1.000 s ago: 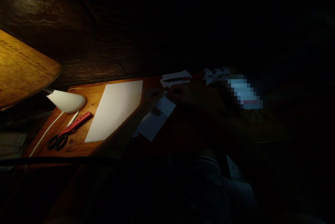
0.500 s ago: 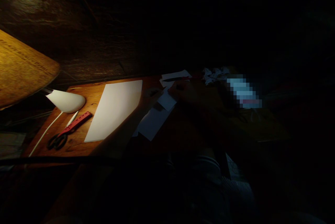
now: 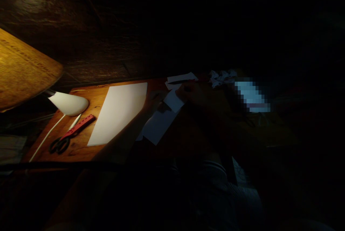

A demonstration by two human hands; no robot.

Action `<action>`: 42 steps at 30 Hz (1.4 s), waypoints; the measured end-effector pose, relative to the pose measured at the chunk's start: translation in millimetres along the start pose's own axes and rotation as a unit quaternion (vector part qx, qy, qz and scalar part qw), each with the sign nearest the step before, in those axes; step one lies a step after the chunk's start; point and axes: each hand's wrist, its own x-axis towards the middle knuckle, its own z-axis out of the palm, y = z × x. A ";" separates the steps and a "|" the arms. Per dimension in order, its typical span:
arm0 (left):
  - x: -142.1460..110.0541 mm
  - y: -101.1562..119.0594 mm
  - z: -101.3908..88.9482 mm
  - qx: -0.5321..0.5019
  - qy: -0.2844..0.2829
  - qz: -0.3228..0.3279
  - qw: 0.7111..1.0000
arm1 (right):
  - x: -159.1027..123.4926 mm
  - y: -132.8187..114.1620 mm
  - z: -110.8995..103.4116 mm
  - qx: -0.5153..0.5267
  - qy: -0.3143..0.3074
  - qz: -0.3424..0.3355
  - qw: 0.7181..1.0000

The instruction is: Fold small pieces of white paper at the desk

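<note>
- The white paper strip [image 3: 159,127] lies over the middle of the bench [image 3: 100,96], right of the large white sheet [image 3: 118,114], its far end between the two hands.
- The right hand [image 3: 191,93] is curled, fingers drawn together on the far right edge of the strip's upper section; the left hand [image 3: 157,98] is at the far left edge, close beside the right, and whether its fingers pinch the paper cannot be told.
- The strip should prove very light and bendable, easy to crease or tear; its smooth face probably slides readily.
- A soft pinch at edges or corners would suit it best, with a flat fingertip steadying the near part.
- Deep shadow hides most fingertips, and whether the upper section is a folded flap or a separate piece is unclear.
- The left forearm covers the large sheet's near right corner.
- Far off, a dark, slender object [image 3: 179,82] crosses the paper pieces [image 3: 182,76], too dim to identify.
- Pixelation masks a bright item [image 3: 252,97] at right; the lampshade [image 3: 24,71] is cut off at left.
</note>
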 end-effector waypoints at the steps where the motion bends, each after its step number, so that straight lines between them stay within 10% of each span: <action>1: -0.2 1.1 0.1 0.006 0.002 -0.005 1.000 | -0.1 -0.9 -0.3 -0.001 0.001 -0.002 1.000; 9: -2.8 6.9 6.2 -0.041 -0.006 -0.088 0.995 | 2.3 1.0 -0.7 0.001 0.015 -0.003 1.000; 42: 3.4 -12.7 0.1 -0.034 0.011 -0.025 0.999 | 9.4 13.1 -6.1 0.002 0.063 -0.009 0.998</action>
